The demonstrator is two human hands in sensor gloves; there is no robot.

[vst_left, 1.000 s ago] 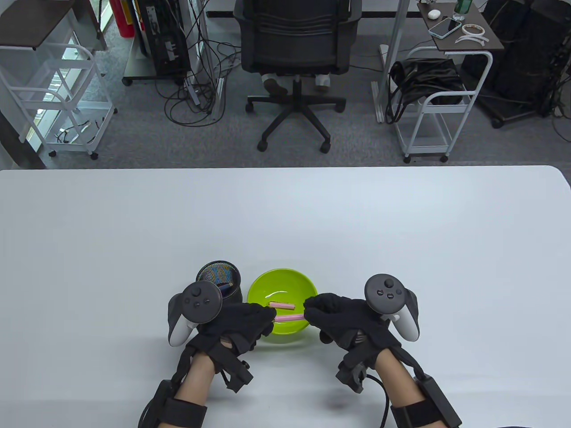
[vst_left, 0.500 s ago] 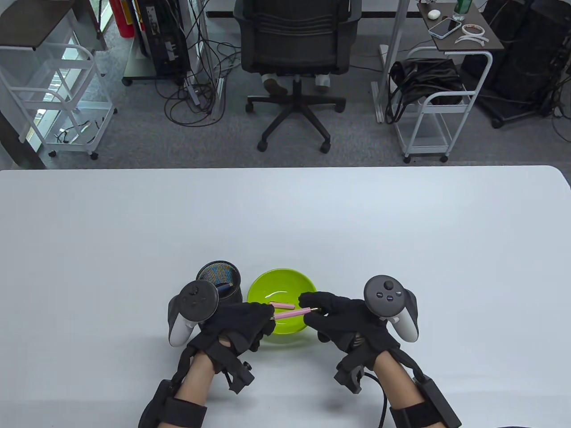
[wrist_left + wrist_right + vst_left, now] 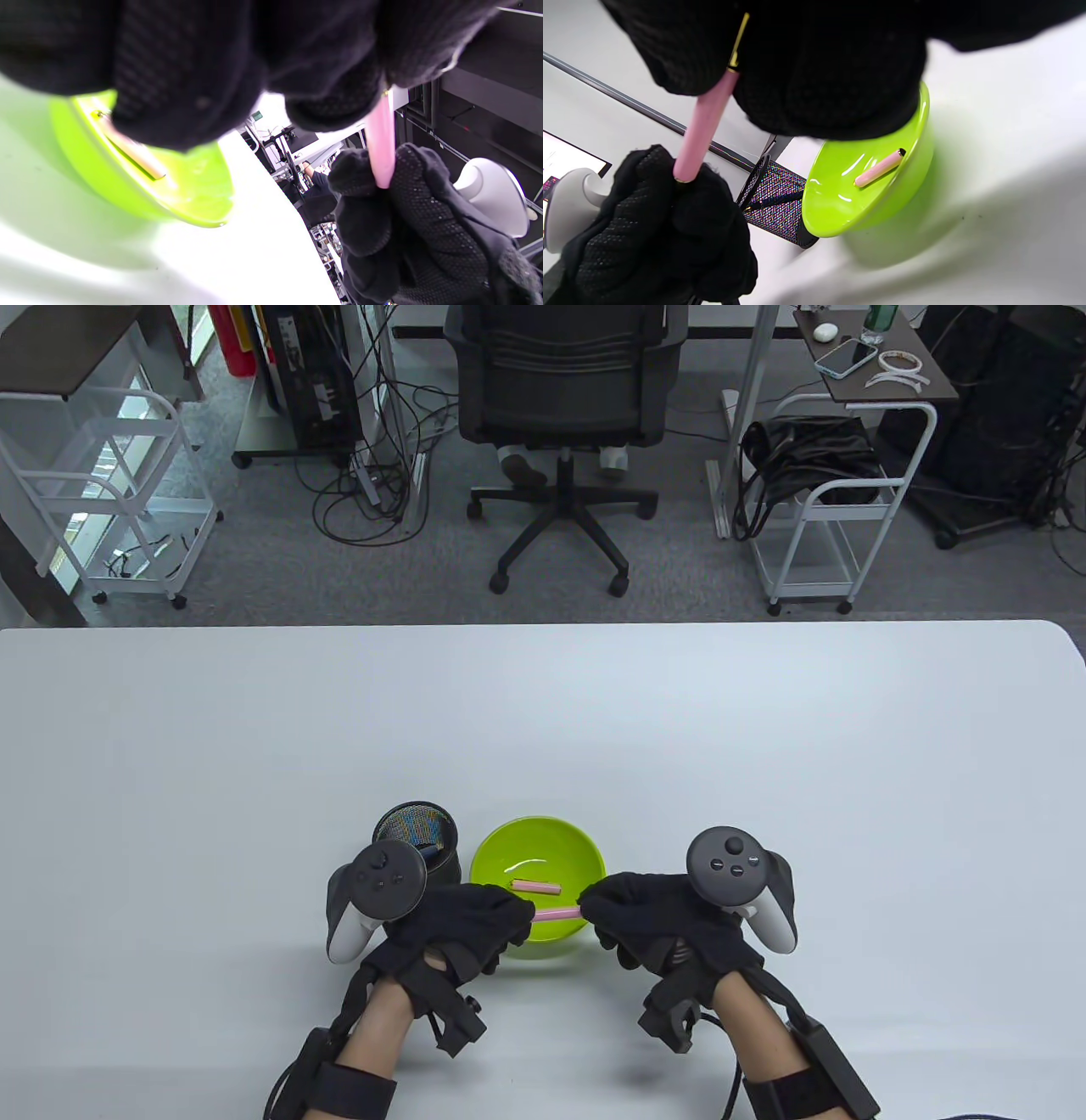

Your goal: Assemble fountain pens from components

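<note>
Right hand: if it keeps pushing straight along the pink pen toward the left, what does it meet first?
Likely the left hand: the right hand grips the other end of the same pink pen, with only a short bare stretch between them above the green bowl.

Office or lab: swivel chair [image 3: 560, 407], computer tower [image 3: 310, 377] (cables trailing), wheeled carts [image 3: 827, 509].

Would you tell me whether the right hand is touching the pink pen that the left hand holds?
Touching. In the right wrist view the right hand grips the upper end of the pink pen, and the left hand grips its lower end.
</note>
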